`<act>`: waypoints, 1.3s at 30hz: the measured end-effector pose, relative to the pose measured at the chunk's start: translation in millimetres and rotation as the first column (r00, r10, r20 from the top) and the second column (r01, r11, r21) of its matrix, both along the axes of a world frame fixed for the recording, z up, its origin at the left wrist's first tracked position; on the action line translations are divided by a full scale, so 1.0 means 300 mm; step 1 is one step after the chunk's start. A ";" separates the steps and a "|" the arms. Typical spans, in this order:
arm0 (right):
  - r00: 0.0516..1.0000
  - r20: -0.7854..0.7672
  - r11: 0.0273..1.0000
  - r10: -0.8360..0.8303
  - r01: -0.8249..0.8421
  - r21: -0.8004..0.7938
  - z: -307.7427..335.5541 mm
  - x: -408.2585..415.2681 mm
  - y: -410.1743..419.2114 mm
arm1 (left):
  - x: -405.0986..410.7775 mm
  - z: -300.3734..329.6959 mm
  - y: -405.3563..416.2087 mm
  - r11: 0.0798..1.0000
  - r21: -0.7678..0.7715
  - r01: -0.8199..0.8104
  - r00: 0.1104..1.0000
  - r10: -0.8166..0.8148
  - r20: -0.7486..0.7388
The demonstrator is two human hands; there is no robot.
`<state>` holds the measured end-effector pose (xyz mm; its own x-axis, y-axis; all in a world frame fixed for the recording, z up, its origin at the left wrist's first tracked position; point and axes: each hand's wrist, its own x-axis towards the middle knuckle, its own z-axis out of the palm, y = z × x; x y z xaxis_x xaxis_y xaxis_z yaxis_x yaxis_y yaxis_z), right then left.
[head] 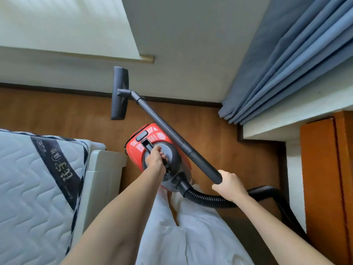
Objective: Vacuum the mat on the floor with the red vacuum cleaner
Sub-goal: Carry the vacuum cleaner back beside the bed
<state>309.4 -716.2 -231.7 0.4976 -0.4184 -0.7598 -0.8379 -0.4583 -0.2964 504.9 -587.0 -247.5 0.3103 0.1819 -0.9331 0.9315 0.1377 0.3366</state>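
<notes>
Wooden floor (57, 111) fills the middle of the frame, with a mattress (28, 178) at lower left. At centre the left hand (155, 158) grips the red vacuum cleaner (152, 138) by its handle. At lower right the right hand (230, 185) holds the black wand (172, 134), fingers curled around it; the floor nozzle (120, 92) is at upper centre.

A strip of bare wooden floor (72, 109) runs open between a mattress (28, 178) on the left and a wall (181, 54) ahead. On the right, a blue curtain (286, 73) and a wooden cabinet (324, 169) narrow the passage.
</notes>
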 end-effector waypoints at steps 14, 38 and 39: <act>0.970 0.073 0.972 0.233 -0.232 -0.020 0.000 0.576 0.158 | 0.428 0.035 0.316 0.962 0.002 -0.272 0.956 0.270 0.116; 0.858 0.149 0.870 0.492 -0.491 -0.041 0.044 1.577 0.504 | 1.170 0.149 0.746 0.846 0.019 -0.533 0.813 0.505 0.289; 0.849 0.155 0.861 0.506 -0.507 -0.030 0.051 1.620 0.508 | 1.198 0.147 0.752 0.837 0.022 -0.547 0.804 0.517 0.293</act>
